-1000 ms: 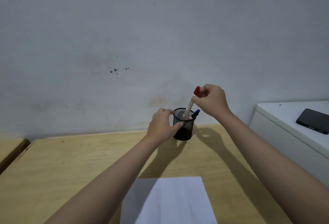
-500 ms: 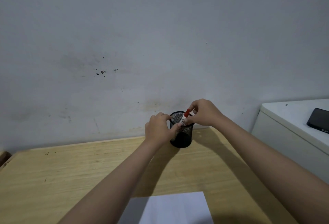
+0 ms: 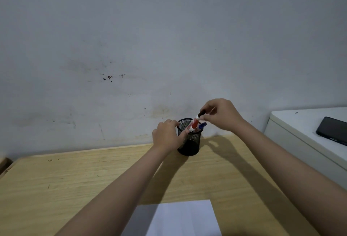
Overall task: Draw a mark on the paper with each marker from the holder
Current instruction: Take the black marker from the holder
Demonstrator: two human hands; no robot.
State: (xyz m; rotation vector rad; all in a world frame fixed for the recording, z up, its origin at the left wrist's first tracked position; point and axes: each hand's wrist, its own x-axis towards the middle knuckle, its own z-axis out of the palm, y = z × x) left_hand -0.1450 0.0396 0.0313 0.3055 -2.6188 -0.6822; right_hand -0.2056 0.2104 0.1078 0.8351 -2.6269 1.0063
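A black mesh holder [image 3: 189,145] stands at the back of the wooden table [image 3: 75,175], near the wall. My left hand [image 3: 166,136] grips its rim on the left side. A red-capped marker [image 3: 194,123] and a blue-capped marker [image 3: 202,125] stick out of the holder. My right hand [image 3: 222,114] is just above the holder, pinching the top of a black-capped marker [image 3: 202,113] whose lower part is still inside. A white paper [image 3: 180,219] lies at the near edge of the table between my forearms.
A white cabinet [image 3: 293,134] stands to the right of the table, with a black phone [image 3: 331,130] on top. A grey wall rises directly behind the holder. The left end of the table shows at the far left.
My right hand lowered the red-capped marker into the holder and let it go. It now pinches the black-capped marker. My left hand has stayed on the holder.
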